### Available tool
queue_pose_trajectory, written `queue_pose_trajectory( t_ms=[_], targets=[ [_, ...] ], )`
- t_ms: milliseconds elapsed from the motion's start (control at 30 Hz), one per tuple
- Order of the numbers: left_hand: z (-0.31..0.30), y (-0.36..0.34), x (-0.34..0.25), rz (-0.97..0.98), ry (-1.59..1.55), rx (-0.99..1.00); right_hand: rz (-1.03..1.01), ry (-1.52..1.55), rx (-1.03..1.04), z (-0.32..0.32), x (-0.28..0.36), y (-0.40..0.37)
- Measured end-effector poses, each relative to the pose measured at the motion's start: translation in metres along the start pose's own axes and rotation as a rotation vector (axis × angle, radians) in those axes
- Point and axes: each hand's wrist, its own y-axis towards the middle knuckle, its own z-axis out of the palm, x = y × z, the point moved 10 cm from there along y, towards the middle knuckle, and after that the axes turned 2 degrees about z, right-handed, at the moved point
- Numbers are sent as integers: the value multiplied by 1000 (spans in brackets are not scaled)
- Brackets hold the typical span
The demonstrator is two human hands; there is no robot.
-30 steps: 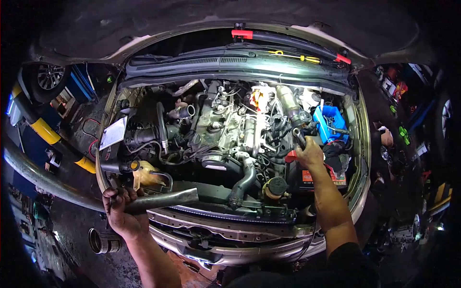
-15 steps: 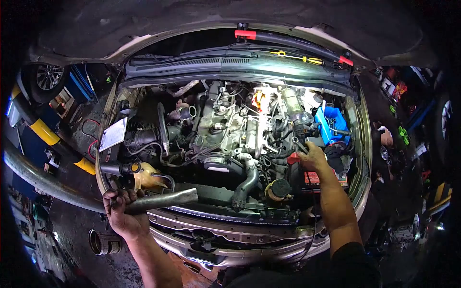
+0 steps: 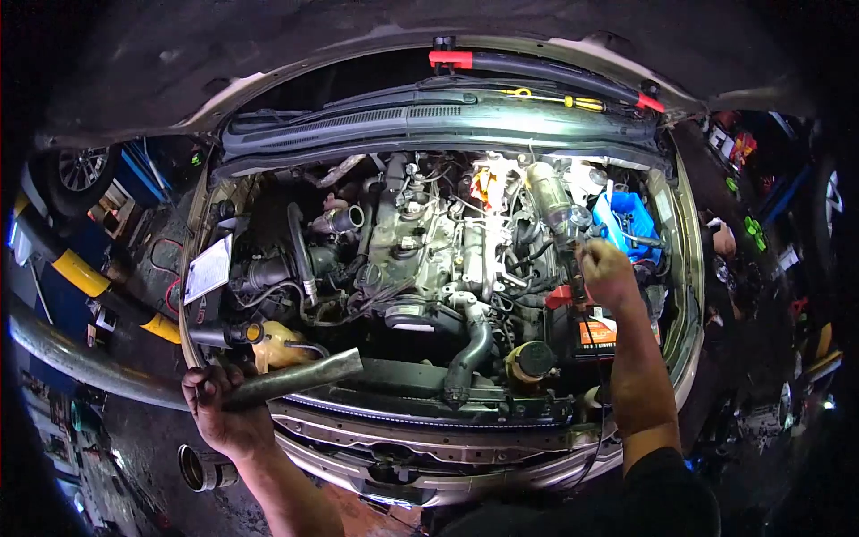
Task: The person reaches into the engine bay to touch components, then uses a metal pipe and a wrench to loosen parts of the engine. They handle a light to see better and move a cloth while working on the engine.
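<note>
My left hand (image 3: 219,403) is wrapped round a long metal pipe (image 3: 309,374), near its cut end, at the front left of the engine bay. The pipe's end points right over the front panel, and the rest runs off to the left. My right hand (image 3: 610,273) is closed on a wrench with a round, shiny head (image 3: 580,217), whose handle is mostly hidden in the fist. This hand is above the battery (image 3: 595,336) and a red terminal cover (image 3: 560,296), just in front of a blue tray (image 3: 605,215) with small parts in it.
The engine (image 3: 407,242) fills the bay under the raised hood. A yellow coolant tank (image 3: 277,345) and a sheet of paper (image 3: 208,270) are at left. A yellow screwdriver (image 3: 583,103) and a red-ended bar (image 3: 555,76) lie by the windshield. A metal cylinder (image 3: 201,467) stands on the floor.
My right hand has lifted up and slightly right, bringing the wrench head up beside the blue tray. My left hand keeps its grip on the pipe, shifted slightly left. The view has shifted a little.
</note>
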Motion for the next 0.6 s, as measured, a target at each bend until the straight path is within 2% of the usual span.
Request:
queue_pose_trajectory(
  t_ms=[33, 67, 100, 133, 233, 267, 300, 333, 400, 467, 500, 600],
  targets=[
    [1, 3, 3, 4, 21, 2, 11, 55, -64, -14, 21, 8],
    [3, 6, 7, 7, 40, 6, -165, 111, -281, -27, 37, 13],
    [-3, 10, 13, 0, 72, -26, -428, 230, -433, -45, 76, 14],
    [4, 12, 19, -8, 70, -15, -356, 363, -458, -40, 79, 27],
    [28, 16, 29, 53, 99, 20, -207, 340, 22, 23, 93, 92],
    [30, 18, 33, 51, 99, 29, -238, 419, 3, 30, 105, 100],
    [32, 20, 39, 35, 100, 48, 124, 442, 121, 61, 79, 115],
    [33, 22, 44, 19, 101, 67, 210, 383, 87, 91, 58, 137],
    [43, 22, 51, 14, 96, 72, 81, 634, 61, 112, 76, 152],
    [47, 24, 55, 23, 146, 69, 84, 609, 50, 166, 61, 176],
    [46, 26, 56, 40, 168, 83, 113, 451, -34, 144, 77, 161],
    [39, 30, 63, 54, 229, 41, -75, 345, -321, 170, 84, 171]
  ],
)
